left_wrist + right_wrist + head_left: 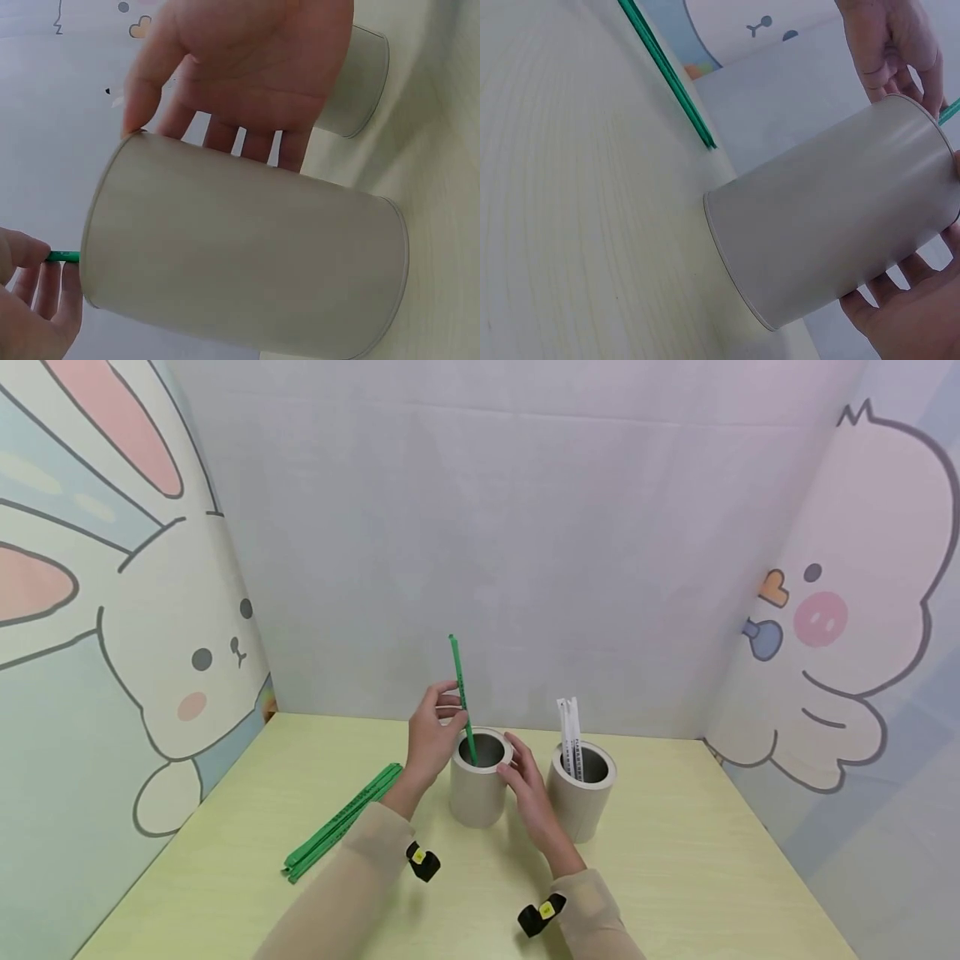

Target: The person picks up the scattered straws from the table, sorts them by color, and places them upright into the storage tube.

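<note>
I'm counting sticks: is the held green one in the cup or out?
Partly in: the green stick pokes above the cup, its lower end inside.

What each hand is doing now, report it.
Left hand: closed, pinching a green printed stick.
Right hand: closed, holding the beige canister that stick enters.

Dark print [578,752] on the white sticks [575,731] and green sticks [345,817] is too small to read.

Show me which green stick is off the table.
The green stick pinched by the left hand, its lower end inside the left canister; the other green sticks lie together on the table, to that canister's left.
</note>
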